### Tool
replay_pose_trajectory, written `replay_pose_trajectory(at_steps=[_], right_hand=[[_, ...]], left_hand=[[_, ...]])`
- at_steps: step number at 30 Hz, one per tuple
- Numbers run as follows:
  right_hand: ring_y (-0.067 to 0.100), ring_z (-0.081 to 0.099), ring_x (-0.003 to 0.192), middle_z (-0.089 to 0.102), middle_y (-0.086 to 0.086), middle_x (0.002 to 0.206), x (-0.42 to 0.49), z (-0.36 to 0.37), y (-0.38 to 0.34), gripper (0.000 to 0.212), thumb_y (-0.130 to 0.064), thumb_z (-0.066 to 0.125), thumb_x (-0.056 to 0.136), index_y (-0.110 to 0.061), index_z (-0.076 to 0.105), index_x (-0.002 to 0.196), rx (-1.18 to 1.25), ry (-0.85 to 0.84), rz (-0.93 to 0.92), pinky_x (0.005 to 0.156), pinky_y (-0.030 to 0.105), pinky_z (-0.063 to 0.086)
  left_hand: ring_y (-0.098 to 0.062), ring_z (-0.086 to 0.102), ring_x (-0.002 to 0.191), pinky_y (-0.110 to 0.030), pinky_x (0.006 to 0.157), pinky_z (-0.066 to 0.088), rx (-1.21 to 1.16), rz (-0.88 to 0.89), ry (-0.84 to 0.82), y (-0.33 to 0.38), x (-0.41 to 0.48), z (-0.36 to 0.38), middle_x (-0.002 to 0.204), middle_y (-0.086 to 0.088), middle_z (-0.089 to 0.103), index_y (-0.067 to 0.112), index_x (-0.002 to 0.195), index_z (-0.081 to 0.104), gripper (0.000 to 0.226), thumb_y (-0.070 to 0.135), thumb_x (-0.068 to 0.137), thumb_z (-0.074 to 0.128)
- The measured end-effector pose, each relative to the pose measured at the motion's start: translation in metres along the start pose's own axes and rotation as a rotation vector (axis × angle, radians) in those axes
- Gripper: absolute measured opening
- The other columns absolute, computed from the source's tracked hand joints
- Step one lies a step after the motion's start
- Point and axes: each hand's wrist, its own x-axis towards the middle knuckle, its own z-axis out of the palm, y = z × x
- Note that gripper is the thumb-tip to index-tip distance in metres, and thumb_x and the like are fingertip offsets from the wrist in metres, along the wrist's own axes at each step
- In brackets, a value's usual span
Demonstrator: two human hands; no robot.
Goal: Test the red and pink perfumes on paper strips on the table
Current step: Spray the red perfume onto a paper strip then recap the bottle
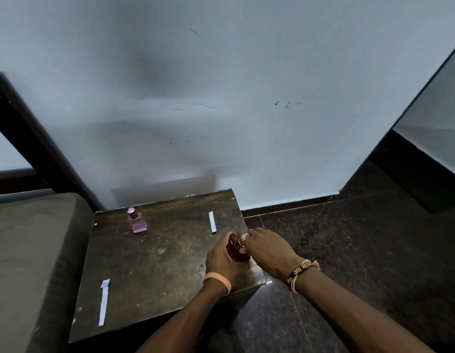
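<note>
A long paper strip [103, 301] is laid near the front left corner of the dark wooden table [157, 263]; the pink perfume bottle [136, 221] is stood upright, capped, near the back left; a shorter paper strip [212, 222] is laid near the back right edge; just in front of it, the red perfume bottle [236, 250] is gripped by the left hand [221, 258] above the table's right edge; its top is pinched by the ringed fingers of the right hand [267, 248].

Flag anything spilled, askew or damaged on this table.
No spill shows, and the pink perfume stands upright. The one oddity: the near paper strip has a creased, bent far end, while the far paper strip lies flat.
</note>
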Motion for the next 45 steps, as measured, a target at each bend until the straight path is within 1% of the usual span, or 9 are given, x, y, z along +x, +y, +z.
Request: replay_pose_trajectory(at_steps=[2,8,13,16,19,26,31,38,45], right_hand=[[0.029,0.054,0.107,0.059,0.013,0.119,0.002,0.003,-0.001,0.037,-0.029,0.028,0.105,-0.008,0.041,0.132,-0.137,0.011,-0.052,0.089,0.04,0.044],[0.029,0.06,0.096,0.064,0.012,0.108,0.01,0.002,-0.007,0.046,-0.048,0.02,0.104,-0.012,0.043,0.119,-0.207,-0.016,0.002,0.078,0.039,0.044],[0.025,0.067,0.077,0.068,0.004,0.087,0.01,0.004,-0.015,0.053,-0.057,0.017,0.101,-0.016,0.049,0.109,-0.11,-0.005,0.216,0.056,0.032,0.042],[0.026,0.065,0.092,0.068,0.007,0.1,0.008,0.006,-0.014,0.055,-0.059,0.023,0.1,-0.015,0.05,0.116,-0.059,0.005,0.223,0.068,0.035,0.051],[0.027,0.059,0.106,0.06,0.009,0.115,0.009,0.003,-0.014,0.042,-0.047,0.034,0.103,-0.012,0.049,0.12,0.105,-0.101,0.153,0.085,0.038,0.05],[0.027,0.068,0.088,0.068,0.007,0.101,0.022,0.002,-0.026,0.026,-0.028,0.033,0.107,-0.011,0.052,0.11,-0.086,-0.059,0.201,0.065,0.035,0.047],[0.023,0.061,0.079,0.067,0.006,0.098,0.03,-0.004,-0.025,0.04,-0.034,0.03,0.106,-0.011,0.062,0.099,-0.11,-0.111,0.219,0.064,0.034,0.042],[0.028,0.066,0.091,0.066,0.008,0.105,0.026,0.0,-0.026,0.043,-0.049,0.034,0.103,-0.012,0.055,0.109,-0.023,-0.116,0.225,0.067,0.036,0.044],[0.027,0.068,0.093,0.069,0.005,0.104,0.029,0.004,-0.032,0.042,-0.046,0.032,0.104,-0.014,0.057,0.111,-0.09,-0.026,0.293,0.066,0.034,0.043]], left_hand=[[-0.006,0.059,0.081,-0.021,0.074,0.05,0.012,0.014,-0.015,0.0,0.001,-0.003,0.087,0.017,0.062,0.03,0.1,0.058,0.054,0.032,0.052,0.084],[-0.007,0.064,0.089,-0.026,0.08,0.053,0.03,0.035,-0.033,-0.002,0.001,-0.009,0.095,0.014,0.069,0.038,0.103,0.058,0.049,0.044,0.058,0.076],[-0.019,0.064,0.096,-0.017,0.076,0.042,0.049,0.033,-0.058,-0.001,0.001,-0.012,0.105,0.0,0.07,0.019,0.113,0.061,0.06,0.032,0.059,0.084],[-0.021,0.064,0.098,-0.02,0.08,0.044,0.043,0.035,-0.067,0.0,0.001,-0.013,0.107,-0.001,0.07,0.016,0.116,0.06,0.061,0.032,0.062,0.083],[-0.018,0.066,0.09,-0.028,0.082,0.053,0.026,0.046,-0.056,-0.002,0.002,-0.011,0.098,0.002,0.071,0.023,0.108,0.061,0.053,0.038,0.061,0.078],[-0.013,0.065,0.101,-0.028,0.091,0.051,0.006,0.036,-0.103,-0.006,0.006,-0.009,0.108,0.008,0.07,0.034,0.117,0.056,0.059,0.044,0.061,0.075],[-0.012,0.065,0.097,-0.028,0.089,0.052,0.038,0.062,-0.093,-0.007,0.008,-0.008,0.105,0.008,0.07,0.035,0.114,0.055,0.059,0.047,0.06,0.075],[-0.01,0.065,0.094,-0.015,0.082,0.046,0.06,0.088,-0.083,-0.011,0.008,-0.007,0.102,0.01,0.07,0.035,0.112,0.056,0.054,0.046,0.063,0.074],[-0.013,0.065,0.097,-0.023,0.086,0.05,0.046,0.095,-0.075,-0.013,0.01,-0.007,0.105,0.006,0.071,0.028,0.115,0.058,0.059,0.041,0.06,0.077]])
